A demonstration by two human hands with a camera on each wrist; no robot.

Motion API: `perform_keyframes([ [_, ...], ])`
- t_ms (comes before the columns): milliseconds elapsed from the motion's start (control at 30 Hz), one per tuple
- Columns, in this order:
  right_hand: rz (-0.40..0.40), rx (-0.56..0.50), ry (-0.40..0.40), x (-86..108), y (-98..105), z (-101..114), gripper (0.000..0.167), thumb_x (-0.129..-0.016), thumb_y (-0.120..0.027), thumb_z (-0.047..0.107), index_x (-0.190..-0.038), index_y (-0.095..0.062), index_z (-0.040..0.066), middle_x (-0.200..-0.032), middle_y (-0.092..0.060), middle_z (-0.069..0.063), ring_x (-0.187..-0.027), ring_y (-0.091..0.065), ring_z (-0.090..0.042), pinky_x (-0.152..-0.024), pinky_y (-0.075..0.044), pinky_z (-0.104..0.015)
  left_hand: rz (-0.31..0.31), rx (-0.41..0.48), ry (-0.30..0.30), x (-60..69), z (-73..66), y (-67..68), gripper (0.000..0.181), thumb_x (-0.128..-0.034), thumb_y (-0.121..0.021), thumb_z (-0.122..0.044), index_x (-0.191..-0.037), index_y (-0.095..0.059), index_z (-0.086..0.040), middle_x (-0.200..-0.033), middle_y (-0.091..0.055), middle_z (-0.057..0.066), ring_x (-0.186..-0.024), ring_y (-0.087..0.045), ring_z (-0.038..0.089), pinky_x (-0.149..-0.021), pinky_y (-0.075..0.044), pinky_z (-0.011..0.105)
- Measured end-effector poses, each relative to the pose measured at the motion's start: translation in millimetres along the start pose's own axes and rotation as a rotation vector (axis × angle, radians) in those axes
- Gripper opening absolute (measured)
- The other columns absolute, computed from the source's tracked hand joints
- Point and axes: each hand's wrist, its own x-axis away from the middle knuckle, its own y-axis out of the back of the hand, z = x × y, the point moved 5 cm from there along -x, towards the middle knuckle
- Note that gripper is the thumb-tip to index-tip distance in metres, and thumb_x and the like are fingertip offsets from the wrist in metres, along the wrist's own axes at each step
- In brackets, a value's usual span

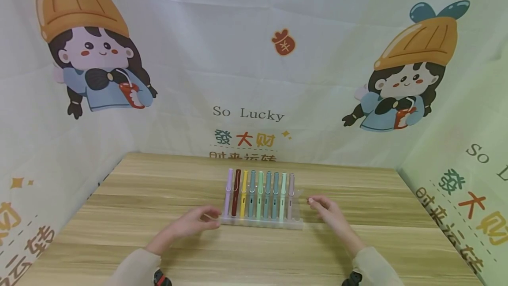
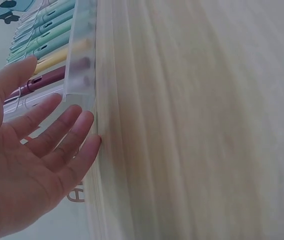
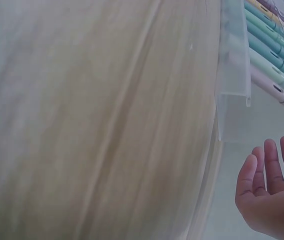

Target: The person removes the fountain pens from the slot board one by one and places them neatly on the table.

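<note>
Several pens in purple, dark red (image 1: 236,193), yellow (image 1: 244,194), green and blue-grey stand side by side, leaning back in a clear plastic rack (image 1: 262,223) on the table. My left hand (image 1: 190,223) is at the rack's left end, fingers relaxed and spread; in the left wrist view the hand (image 2: 37,155) shows its palm, holding nothing, beside the dark red pen (image 2: 47,80). To the right of the rack my right hand (image 1: 331,217) stands a little apart from it. Its fingers are loosely bent with nothing in them, as the right wrist view shows the hand (image 3: 272,195) below the rack's end (image 3: 234,75).
The wooden table (image 1: 254,255) extends around the rack on all sides. Behind and beside it hangs a pale cloth (image 1: 238,78) printed with cartoon figures and lettering. Both wrists carry dark straps under light sleeves (image 1: 377,268).
</note>
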Motion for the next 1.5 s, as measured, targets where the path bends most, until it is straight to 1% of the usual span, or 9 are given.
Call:
perform_keyframes([
  [200, 0.027, 0.008, -0.005, -3.3, -10, 1, 0.035, -0.088, -0.053, 0.022, -0.109, -0.055, -0.006, -0.104, -0.058, -0.016, -0.095, -0.052, -0.028, -0.074, -0.046, -0.038, -0.008, -0.015, 0.007, -2.8, 0.0, -1.7, 0.044, -0.0844, -0.058, -0.021, -0.115, -0.047, 0.009, -0.107, -0.053, 0.019, -0.094, -0.052, 0.031, -0.082, -0.043, 0.041],
  [367, 0.038, 0.014, 0.002, -6.0, -18, 2, 0.035, -0.087, -0.055, 0.022, -0.108, -0.055, -0.006, -0.103, -0.058, -0.016, -0.093, -0.053, -0.028, -0.073, -0.047, -0.038, -0.039, -0.023, 0.035, -4.2, 1.7, -1.2, 0.043, -0.0831, -0.060, -0.021, -0.114, -0.048, 0.007, -0.104, -0.053, 0.016, -0.092, -0.052, 0.030, -0.080, -0.043, 0.041],
  [567, 0.040, 0.033, -0.013, -10.9, -26, 0, 0.031, -0.086, -0.056, 0.020, -0.107, -0.057, -0.003, -0.102, -0.058, -0.013, -0.089, -0.055, -0.026, -0.071, -0.048, -0.036, -0.067, -0.041, 0.034, -6.6, 3.7, -0.8, 0.038, -0.0822, -0.061, -0.017, -0.111, -0.050, 0.006, -0.100, -0.055, 0.014, -0.090, -0.053, 0.030, -0.079, -0.044, 0.042],
  [733, 0.048, 0.028, -0.014, -13.2, -32, 1, 0.033, -0.085, -0.057, 0.023, -0.107, -0.057, -0.002, -0.104, -0.058, -0.014, -0.089, -0.055, -0.025, -0.072, -0.048, -0.037, -0.084, -0.056, 0.041, -9.6, 6.2, -0.5, 0.034, -0.0815, -0.061, -0.014, -0.108, -0.052, 0.006, -0.097, -0.056, 0.012, -0.088, -0.054, 0.027, -0.078, -0.044, 0.040],
  [867, 0.045, 0.019, -0.026, -15.1, -35, 1, 0.032, -0.084, -0.059, 0.023, -0.106, -0.059, -0.001, -0.102, -0.059, -0.012, -0.088, -0.055, -0.023, -0.071, -0.048, -0.036, -0.090, -0.040, 0.053, -11.6, 9.4, -0.6, 0.032, -0.0807, -0.061, -0.012, -0.105, -0.053, 0.006, -0.094, -0.056, 0.009, -0.085, -0.053, 0.024, -0.075, -0.044, 0.036],
  [1033, 0.037, 0.003, -0.042, -16.9, -37, 1, 0.028, -0.083, -0.061, 0.018, -0.103, -0.060, -0.002, -0.096, -0.061, -0.009, -0.084, -0.054, -0.020, -0.068, -0.048, -0.034, -0.103, -0.014, 0.071, -14.0, 14.4, -1.0, 0.029, -0.0802, -0.062, -0.011, -0.103, -0.055, 0.005, -0.092, -0.057, 0.007, -0.084, -0.053, 0.022, -0.072, -0.045, 0.033],
  [1233, 0.026, -0.033, -0.043, -17.0, -41, 1, 0.027, -0.081, -0.062, 0.013, -0.101, -0.059, -0.005, -0.092, -0.061, -0.009, -0.080, -0.055, -0.018, -0.065, -0.047, -0.032, -0.120, 0.008, 0.060, -15.3, 16.5, -1.0, 0.027, -0.0790, -0.062, -0.008, -0.101, -0.056, 0.007, -0.090, -0.058, 0.007, -0.083, -0.053, 0.023, -0.072, -0.045, 0.032],
  [1300, 0.023, -0.041, -0.052, -15.8, -42, 4, 0.025, -0.081, -0.061, 0.011, -0.100, -0.059, -0.006, -0.091, -0.061, -0.009, -0.079, -0.054, -0.018, -0.065, -0.047, -0.033, -0.126, 0.011, 0.063, -15.3, 17.5, -1.3, 0.027, -0.0793, -0.062, -0.008, -0.101, -0.056, 0.007, -0.090, -0.058, 0.007, -0.082, -0.054, 0.023, -0.072, -0.045, 0.032],
  [1500, 0.018, -0.057, -0.062, -15.8, -43, 4, 0.024, -0.081, -0.061, 0.010, -0.099, -0.059, -0.006, -0.088, -0.062, -0.008, -0.077, -0.054, -0.016, -0.065, -0.046, -0.032, -0.148, 0.018, 0.086, -15.0, 18.3, -2.2, 0.026, -0.0792, -0.061, -0.008, -0.100, -0.056, 0.006, -0.088, -0.058, 0.006, -0.080, -0.054, 0.022, -0.067, -0.046, 0.030],
])
